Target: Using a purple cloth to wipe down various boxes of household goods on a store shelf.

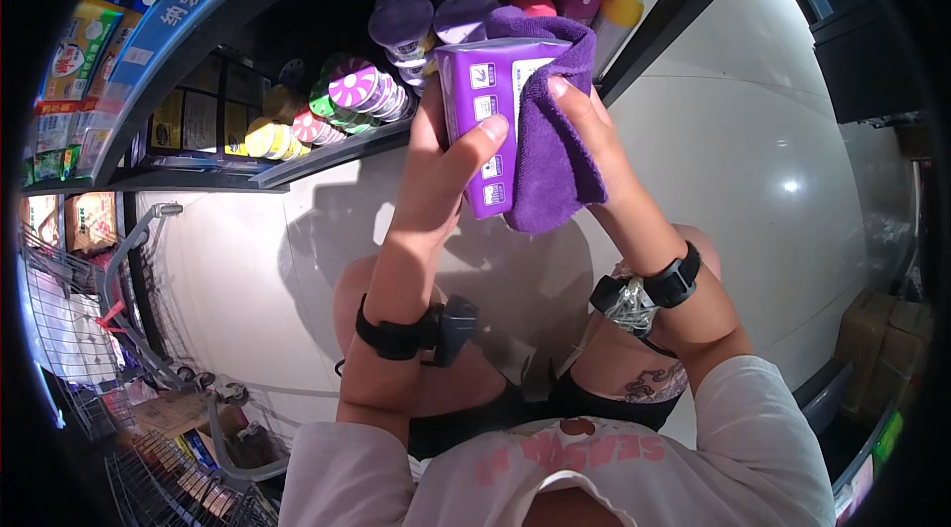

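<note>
My left hand (451,156) is closed round the left side of a purple plastic-wrapped package (502,71), its thumb lying across the front. A purple cloth (557,175) drapes over the package's right side and top corner. My right hand (591,126) grips the cloth and presses it to that side, thumb on top. Both hands hold the package up and tilted in front of the lower shelf. The fingers behind the package are hidden. Purple-lidded containers (401,22) stand just beyond it.
On the shelf stand striped round-topped containers (354,81) and yellow-topped bottles (622,4). Bagged goods (79,61) line the upper shelf at left. A wire shopping cart (69,319) is at far left. Cardboard boxes (872,329) sit at right. My knees are below my hands.
</note>
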Available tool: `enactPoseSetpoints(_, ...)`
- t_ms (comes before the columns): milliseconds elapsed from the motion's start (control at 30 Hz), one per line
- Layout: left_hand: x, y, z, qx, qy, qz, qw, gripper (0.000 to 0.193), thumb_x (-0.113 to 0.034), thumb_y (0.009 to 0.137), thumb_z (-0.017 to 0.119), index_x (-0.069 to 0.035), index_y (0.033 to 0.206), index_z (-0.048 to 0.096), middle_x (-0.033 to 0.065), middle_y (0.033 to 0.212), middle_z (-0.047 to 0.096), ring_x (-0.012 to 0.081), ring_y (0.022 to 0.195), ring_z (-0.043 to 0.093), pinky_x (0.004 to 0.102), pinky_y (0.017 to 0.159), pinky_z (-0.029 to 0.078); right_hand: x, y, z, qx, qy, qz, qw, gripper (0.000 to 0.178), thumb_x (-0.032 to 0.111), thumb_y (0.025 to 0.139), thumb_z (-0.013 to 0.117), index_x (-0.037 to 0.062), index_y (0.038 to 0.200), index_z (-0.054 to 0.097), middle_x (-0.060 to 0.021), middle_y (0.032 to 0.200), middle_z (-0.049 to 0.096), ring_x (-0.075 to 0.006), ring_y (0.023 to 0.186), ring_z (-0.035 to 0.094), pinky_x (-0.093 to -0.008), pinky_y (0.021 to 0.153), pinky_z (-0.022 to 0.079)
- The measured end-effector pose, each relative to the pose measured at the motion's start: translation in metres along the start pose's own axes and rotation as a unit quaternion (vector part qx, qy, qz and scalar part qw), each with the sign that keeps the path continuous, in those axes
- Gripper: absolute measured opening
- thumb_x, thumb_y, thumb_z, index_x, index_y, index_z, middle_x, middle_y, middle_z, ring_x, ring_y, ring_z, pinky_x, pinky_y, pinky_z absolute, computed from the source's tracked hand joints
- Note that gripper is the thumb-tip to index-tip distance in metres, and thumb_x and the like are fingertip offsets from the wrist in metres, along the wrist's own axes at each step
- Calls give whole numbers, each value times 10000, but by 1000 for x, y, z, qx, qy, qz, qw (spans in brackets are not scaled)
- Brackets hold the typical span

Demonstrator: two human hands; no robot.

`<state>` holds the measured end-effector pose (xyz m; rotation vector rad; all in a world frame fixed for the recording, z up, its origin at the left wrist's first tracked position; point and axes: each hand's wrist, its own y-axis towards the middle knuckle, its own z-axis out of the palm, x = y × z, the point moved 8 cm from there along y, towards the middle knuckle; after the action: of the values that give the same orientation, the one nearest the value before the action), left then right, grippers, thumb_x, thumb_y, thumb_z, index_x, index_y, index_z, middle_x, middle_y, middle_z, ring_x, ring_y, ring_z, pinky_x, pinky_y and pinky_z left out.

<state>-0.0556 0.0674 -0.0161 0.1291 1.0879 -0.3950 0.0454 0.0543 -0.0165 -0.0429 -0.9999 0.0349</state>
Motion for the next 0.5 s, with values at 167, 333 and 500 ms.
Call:
enactPoseSetpoints(167,-3,-2,0,-9,43,17,999,603,-38,662,557,-17,1207,301,88,1038,479,155,926,491,289,824,392,5,-3,1,25,-18,-15,999,460,230,791,532,47,1175,356,-61,1052,469,-136,957,456,-271,836,370)
enactPoseSetpoints(333,-20,-6,10,58,130,139,980,708,-14,600,613,0,1216,265,98,1069,465,161,973,473,287,843,387,20,-8,6,39,8,-80,996,521,180,749,580,17,1182,339,-63,1051,470,-132,964,455,-276,847,369)
enactPoseSetpoints(500,-30,-10,16,52,216,190,956,720,-69,525,681,0,1146,323,98,1015,488,165,930,502,280,803,413,29,-12,5,56,-5,-93,994,586,204,701,616,8,1180,341,-62,1033,474,-130,943,466,-281,830,385)
